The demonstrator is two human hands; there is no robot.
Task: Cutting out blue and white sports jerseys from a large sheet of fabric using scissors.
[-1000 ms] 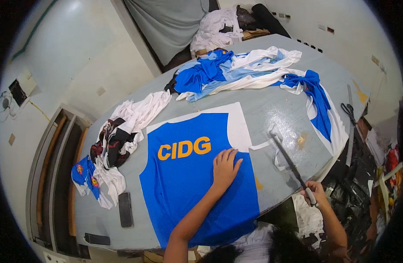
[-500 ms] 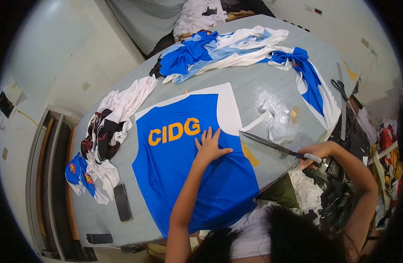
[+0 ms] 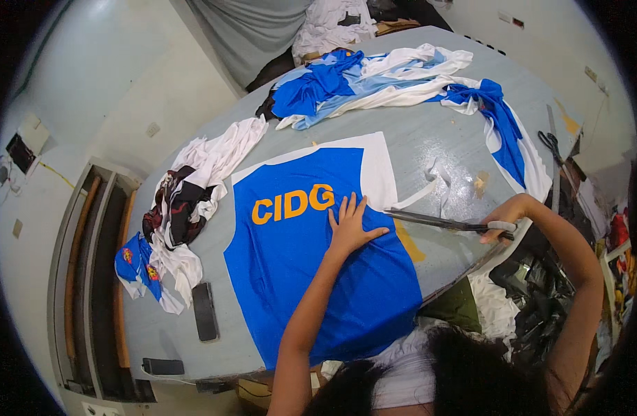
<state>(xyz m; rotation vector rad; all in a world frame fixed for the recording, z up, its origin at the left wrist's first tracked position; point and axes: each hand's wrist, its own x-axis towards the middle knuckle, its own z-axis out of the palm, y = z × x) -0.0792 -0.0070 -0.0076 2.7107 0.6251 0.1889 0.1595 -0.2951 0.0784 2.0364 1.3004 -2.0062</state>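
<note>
Blue jersey fabric with yellow lettering and white side panels (image 3: 311, 270) is lying spread flat on the grey worktable (image 3: 464, 139), running from the table's middle to its near edge. Since a moment ago the long dark shears (image 3: 436, 222) have swung in from the right, so their tips are now meeting the right edge of the blue cloth just beside the white panel; that is putting blade and cloth together where earlier they were apart. The left hand (image 3: 350, 225) has stayed pressing the cloth beside the lettering, palm down, fingers spread wide, gripping nothing, with the forearm reaching up from the near edge. The right hand (image 3: 502, 216) is closing around the shears' handle at the table's right edge, wrist bent and arm arching in from the right; whether the blades are parted is hard to tell at this angle.

A pile of blue and white cloth (image 3: 395, 76) is sitting at the far side, a white and dark bundle (image 3: 187, 201) at the left, a flat dark phone-like slab (image 3: 204, 310) near left, and small black scissors (image 3: 551, 145) at the far right.
</note>
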